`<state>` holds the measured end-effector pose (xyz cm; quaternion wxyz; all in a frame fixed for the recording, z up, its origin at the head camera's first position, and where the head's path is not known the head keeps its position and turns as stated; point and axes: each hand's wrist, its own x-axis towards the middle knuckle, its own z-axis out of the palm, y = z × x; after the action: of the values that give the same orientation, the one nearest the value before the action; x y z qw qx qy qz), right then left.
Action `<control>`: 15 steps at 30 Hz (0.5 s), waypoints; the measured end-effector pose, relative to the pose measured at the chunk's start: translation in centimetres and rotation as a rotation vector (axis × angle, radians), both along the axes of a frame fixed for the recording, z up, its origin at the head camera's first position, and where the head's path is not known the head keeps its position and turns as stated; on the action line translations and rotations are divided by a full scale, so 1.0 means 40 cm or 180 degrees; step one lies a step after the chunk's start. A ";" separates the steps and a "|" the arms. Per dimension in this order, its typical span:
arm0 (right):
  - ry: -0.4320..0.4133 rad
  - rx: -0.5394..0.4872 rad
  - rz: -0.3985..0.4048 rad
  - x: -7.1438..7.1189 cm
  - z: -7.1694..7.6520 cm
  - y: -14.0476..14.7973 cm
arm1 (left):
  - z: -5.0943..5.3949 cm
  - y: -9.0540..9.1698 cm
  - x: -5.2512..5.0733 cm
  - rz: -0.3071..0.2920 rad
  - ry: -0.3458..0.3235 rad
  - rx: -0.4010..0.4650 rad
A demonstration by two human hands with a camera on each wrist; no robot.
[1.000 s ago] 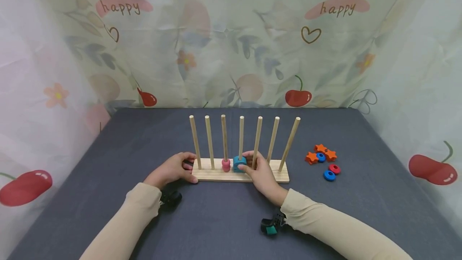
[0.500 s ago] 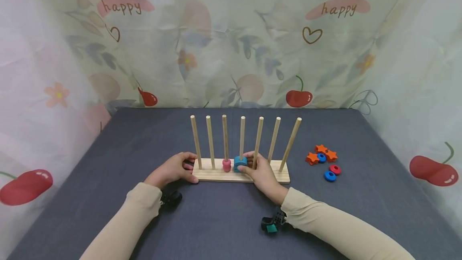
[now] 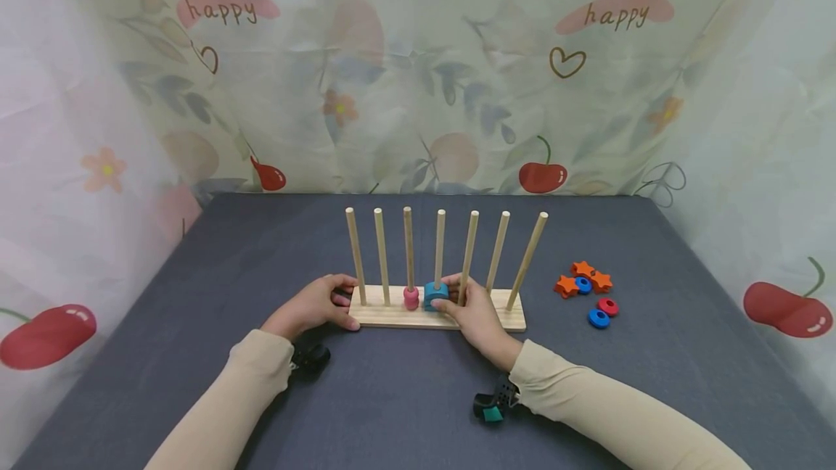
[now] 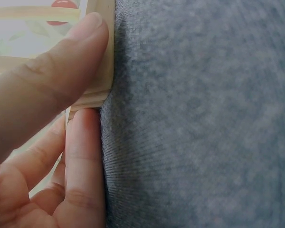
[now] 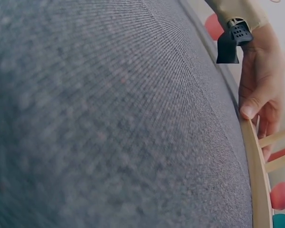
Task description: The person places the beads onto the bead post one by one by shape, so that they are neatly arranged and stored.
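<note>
pale printed cloth (image 3: pixel 418 20) behind, dark grey table (image 3: pixel 392 405) in front. far left on the table: left hand (image 3: pixel 313 304) at the board (image 3: pixel 392 319)'s left end, thumb on near corner, other fingers at the end and far corner, closed just enough to grip it. seven pegs (image 3: pixel 355 256) stand along the board. third from left carries pink beads (image 3: pixel 411 299) at its base. fourth carries a teal piece (image 3: pixel 434 296), low down, seemingly at or near the bottom; one piece or two, can't tell. right hand (image 3: pixel 475 314) comes in from the right, pinching the teal piece, thumb near side, fingertips mostly hidden behind; fifth peg seems to pass between thumb and fingers.

progress: looks partway. pieces show on two of seven pegs. off the board, right side of table: three orange stars (image 3: pixel 566 286), two blue rings (image 3: pixel 599 324), one red ring (image 3: pixel 608 312). stars and far blue ring bunched; red ring just beside near blue ring.

materials: cloth thin, creased. table top ribbed, fabric-like. board flat, rectangular, pale wood, grain visible. pegs plain round rods. beads rounded, smooth. teal chunky. rings holed, stars blunt-pointed, all painted-looking.
</note>
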<state>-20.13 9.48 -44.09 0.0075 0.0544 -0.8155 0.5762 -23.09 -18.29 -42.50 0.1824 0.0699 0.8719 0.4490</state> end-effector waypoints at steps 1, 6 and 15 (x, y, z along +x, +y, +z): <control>-0.0008 -0.0001 0.0006 0.000 0.001 0.000 | 0.000 -0.001 0.000 -0.0001 0.0001 0.0001; -0.0022 -0.0108 0.0161 -0.001 -0.001 0.004 | -0.004 -0.003 -0.002 0.0016 0.0017 -0.0022; -0.0099 0.0080 0.0466 0.030 -0.001 0.042 | -0.003 -0.003 0.000 -0.0008 0.0058 0.0031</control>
<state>-18.91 11.18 -44.11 -0.0481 0.1050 -0.8165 0.5656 -23.09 -18.41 -42.62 0.1746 0.0761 0.8712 0.4524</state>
